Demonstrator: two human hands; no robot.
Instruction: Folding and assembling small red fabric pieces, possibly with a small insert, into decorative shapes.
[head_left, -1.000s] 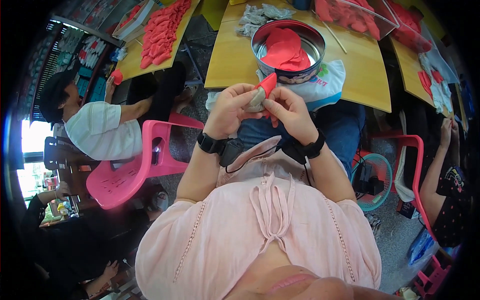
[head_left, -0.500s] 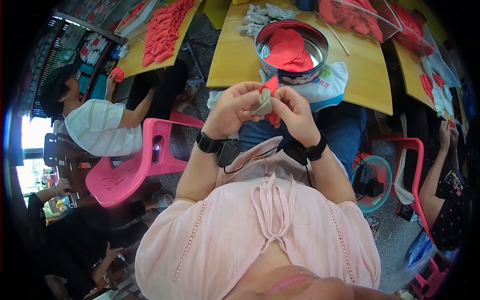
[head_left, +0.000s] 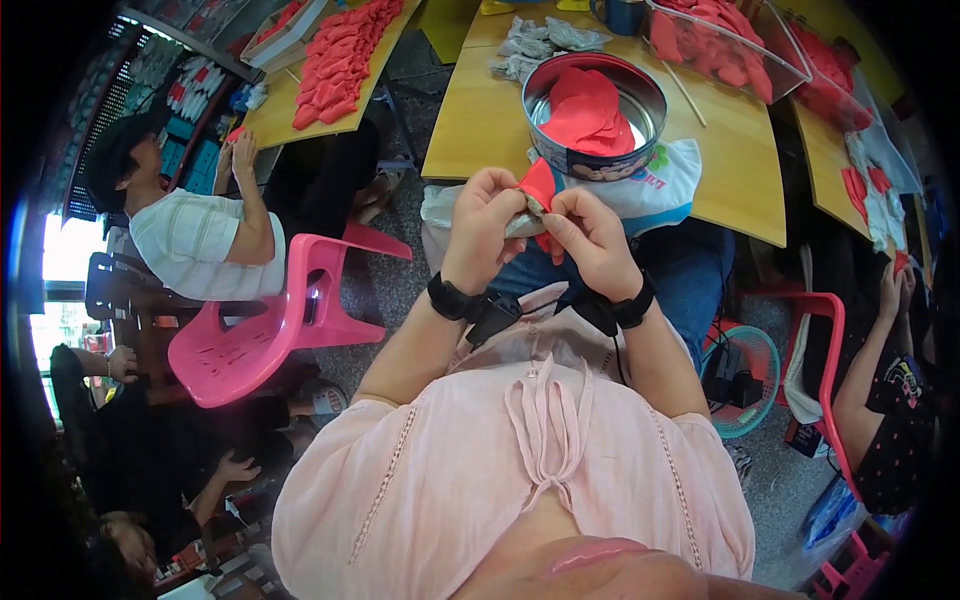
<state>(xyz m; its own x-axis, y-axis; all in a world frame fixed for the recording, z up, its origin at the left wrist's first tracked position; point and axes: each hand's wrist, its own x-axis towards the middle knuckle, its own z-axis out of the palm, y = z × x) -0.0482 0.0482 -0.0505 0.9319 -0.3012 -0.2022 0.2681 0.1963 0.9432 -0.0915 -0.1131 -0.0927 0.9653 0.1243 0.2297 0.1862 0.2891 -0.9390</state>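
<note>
Both my hands are closed on one small work piece above my lap, just in front of the table edge. Its upper part is red fabric (head_left: 539,180), and a grey-beige cloth (head_left: 523,226) hangs below and to the left. My left hand (head_left: 482,228) pinches its left side between thumb and fingertips. On the other side, my right hand (head_left: 598,243) pinches the edge where red and beige meet. A bit of red shows under the right fingers. Just beyond stands a round tin (head_left: 600,166) holding several flat red fabric pieces (head_left: 585,108).
A white printed cloth (head_left: 668,190) lies under the tin, over the table edge. Grey-beige cloth bundles (head_left: 540,42), a thin stick (head_left: 684,94) and a clear box (head_left: 735,70) of red pieces sit on the table (head_left: 470,130). Co-workers sit left and right; a pink chair (head_left: 290,310) stands left.
My left hand has shifted slightly left and down. The work piece has turned, showing more red on top and the beige cloth lower. The left co-worker's hands have come together.
</note>
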